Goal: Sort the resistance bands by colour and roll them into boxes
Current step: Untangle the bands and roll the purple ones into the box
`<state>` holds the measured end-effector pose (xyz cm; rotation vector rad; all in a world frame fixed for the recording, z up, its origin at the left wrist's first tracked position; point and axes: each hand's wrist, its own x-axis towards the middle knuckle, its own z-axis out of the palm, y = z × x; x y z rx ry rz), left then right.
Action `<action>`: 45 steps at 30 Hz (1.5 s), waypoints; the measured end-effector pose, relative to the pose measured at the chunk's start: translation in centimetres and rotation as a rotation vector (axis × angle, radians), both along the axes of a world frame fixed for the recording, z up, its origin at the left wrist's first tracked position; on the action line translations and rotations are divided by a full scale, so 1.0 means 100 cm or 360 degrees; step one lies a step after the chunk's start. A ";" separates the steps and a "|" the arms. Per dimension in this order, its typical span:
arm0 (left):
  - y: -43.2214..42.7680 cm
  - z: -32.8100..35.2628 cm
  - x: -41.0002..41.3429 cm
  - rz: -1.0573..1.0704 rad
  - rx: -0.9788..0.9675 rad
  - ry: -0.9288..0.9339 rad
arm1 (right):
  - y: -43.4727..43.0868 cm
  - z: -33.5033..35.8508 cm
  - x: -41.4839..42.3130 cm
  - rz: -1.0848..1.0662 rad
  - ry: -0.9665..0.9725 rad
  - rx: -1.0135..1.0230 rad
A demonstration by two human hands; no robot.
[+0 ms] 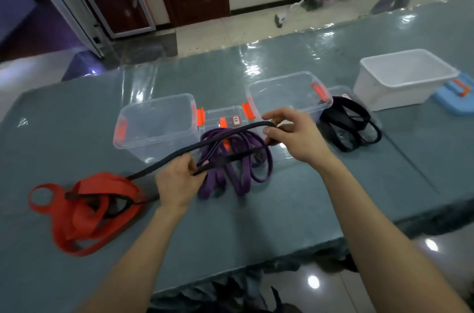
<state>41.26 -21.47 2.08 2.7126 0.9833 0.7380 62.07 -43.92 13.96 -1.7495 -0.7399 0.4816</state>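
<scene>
**Over the table, one black band stretched between two hands**

Across the whole foreground ran a long table under a glossy grey-green cover (pixel 282 197), and everything lay on it. Farthest right stood a white opaque plastic tub (pixel 384 97), with a blue plastic lid with orange clips (pixel 456 97) flat just beside it at the picture's edge. Two clear plastic boxes with orange latches stood upright in the middle: the left clear box (pixel 143 143) and the right clear box (pixel 295 107), both holding no bands. Between them lay a smaller clear plastic piece with orange clips and a white label (pixel 223 117); box or lid could not be told.

Three heaps of bands lay loose, none rolled. A heap of wide red resistance bands (pixel 89 210) sat at the near left, a heap of purple resistance bands (pixel 238 158) in front of the labelled piece, and a heap of black resistance bands (pixel 351 125) just right of the right clear box.

Both bare hands were raised above the purple heap. The left hand (pixel 177 184) pinched a thin black resistance band (pixel 223 134) between thumb and curled fingers. The right hand (pixel 300 138) gripped the band's far loop with thumb and bent fingers, forefinger lifted. The band's near end trailed down to the red heap.
</scene>
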 end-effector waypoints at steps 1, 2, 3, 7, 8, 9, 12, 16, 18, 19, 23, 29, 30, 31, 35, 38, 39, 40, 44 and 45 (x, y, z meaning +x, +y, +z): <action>-0.003 0.002 0.002 0.0009 -0.0012 0.0234 | 0.001 -0.001 0.003 -0.0039 -0.0042 -0.0055; -0.006 0.003 0.003 0.0001 0.0057 0.0387 | 0.001 -0.002 0.005 -0.0055 -0.0119 -0.0141; -0.009 0.006 0.004 0.0007 0.0133 0.0450 | 0.002 -0.003 0.006 -0.0043 -0.0220 -0.0251; -0.010 0.009 0.014 -0.0010 0.0058 0.0180 | 0.016 0.005 -0.004 0.0107 -0.0245 -0.0322; -0.010 0.008 0.021 -0.0112 -0.0126 0.0226 | 0.021 0.010 -0.011 0.0173 -0.0156 -0.0229; -0.012 0.008 0.027 -0.0231 -0.0342 0.0275 | 0.025 0.017 -0.017 0.0242 -0.0093 -0.0127; -0.017 0.005 0.035 -0.0355 -0.0899 0.0151 | 0.034 0.041 -0.023 0.0400 -0.0149 0.0073; 0.011 -0.003 0.011 -0.0028 -0.0995 0.0322 | 0.027 0.054 0.002 0.0273 0.0066 0.0480; 0.043 0.009 -0.016 0.0053 -0.0937 0.0680 | 0.025 0.036 0.018 -0.0039 0.0227 0.0545; 0.061 0.022 -0.028 0.0097 -0.0878 0.0843 | 0.025 0.020 0.027 -0.0166 0.0163 0.0355; 0.113 0.106 -0.039 0.0112 -0.0671 0.0984 | 0.046 -0.046 0.030 0.0492 -0.0710 -0.1568; 0.111 0.200 -0.015 -0.0256 -0.0871 0.0914 | 0.160 -0.008 -0.047 0.0577 -0.0592 -0.0392; 0.111 0.206 -0.019 -0.0286 -0.0856 0.0924 | 0.178 0.000 -0.060 0.0675 -0.0604 -0.0350; 0.113 0.210 -0.025 -0.0325 -0.0860 0.0920 | 0.192 0.009 -0.072 0.0791 -0.0585 -0.0345; 0.125 0.209 -0.064 -0.0420 -0.1026 0.0622 | 0.225 0.024 -0.096 0.1099 -0.0490 -0.0407; 0.139 0.187 -0.104 -0.0435 -0.1402 0.0196 | 0.238 0.043 -0.109 0.1201 -0.0430 -0.0391; 0.141 0.172 -0.114 -0.0429 -0.1492 0.0088 | 0.242 0.053 -0.116 0.1211 -0.0419 -0.0329; 0.141 0.153 -0.120 -0.0419 -0.1522 0.0040 | 0.246 0.065 -0.123 0.1188 -0.0457 -0.0289; 0.139 0.088 -0.126 -0.0231 -0.1411 -0.0017 | 0.260 0.112 -0.152 0.1020 -0.0580 -0.0152; 0.142 0.079 -0.126 -0.0205 -0.1403 -0.0058 | 0.261 0.121 -0.156 0.0993 -0.0577 -0.0093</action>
